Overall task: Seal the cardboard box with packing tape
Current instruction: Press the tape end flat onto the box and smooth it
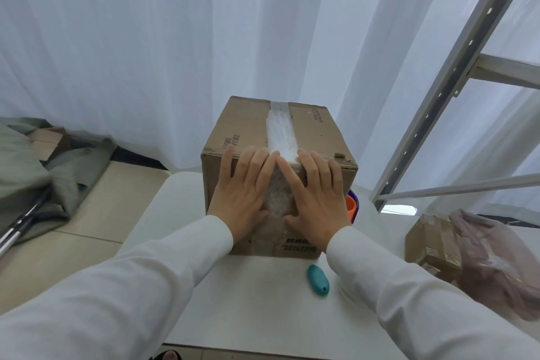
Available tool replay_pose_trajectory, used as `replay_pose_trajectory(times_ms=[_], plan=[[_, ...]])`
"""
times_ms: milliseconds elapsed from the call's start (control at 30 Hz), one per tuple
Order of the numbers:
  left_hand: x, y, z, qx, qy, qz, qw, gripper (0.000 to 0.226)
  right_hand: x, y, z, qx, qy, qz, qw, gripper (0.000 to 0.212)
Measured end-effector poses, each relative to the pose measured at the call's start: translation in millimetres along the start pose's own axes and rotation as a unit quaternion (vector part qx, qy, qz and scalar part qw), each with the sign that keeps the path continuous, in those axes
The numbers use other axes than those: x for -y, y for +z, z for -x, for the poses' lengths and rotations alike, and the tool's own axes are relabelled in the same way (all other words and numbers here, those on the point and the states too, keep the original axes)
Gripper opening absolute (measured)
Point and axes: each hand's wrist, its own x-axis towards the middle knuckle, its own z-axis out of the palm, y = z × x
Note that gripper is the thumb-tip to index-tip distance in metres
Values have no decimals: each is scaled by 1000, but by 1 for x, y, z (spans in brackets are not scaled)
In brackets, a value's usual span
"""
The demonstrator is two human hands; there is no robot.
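Two hands flat, fingers spread, gripping nothing: left hand [244,193] and right hand [317,196] press on near face of cardboard box [321,137], either side of tape strip [280,134] crossing top seam. Box stands on white table [257,295]. Teal object [318,280] near box base.

White table [263,301] carries cardboard box [242,126] and teal object [318,280].

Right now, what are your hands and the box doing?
Left hand, right hand: flat, pressing tape down box front. Tape runs along top seam. Nothing in the way.
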Motion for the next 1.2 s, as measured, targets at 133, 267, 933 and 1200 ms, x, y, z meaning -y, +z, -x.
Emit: replay_pose_trajectory(times_ms=[133,267,933,1200], plan=[[-5,-2,-1,5,-30,29,999,106,5,1,-3,-18,13,-1,1000,110],[-6,0,-2,21,-33,-8,999,108,6,3,-5,-35,17,4,999,116],[55,-18,-1,-19,-51,100,993,69,-48,-25,10,19,99,-156,983,66],[22,-25,-11,-38,64,150,986,55,-66,-39,12,49,165,-234,957,74]])
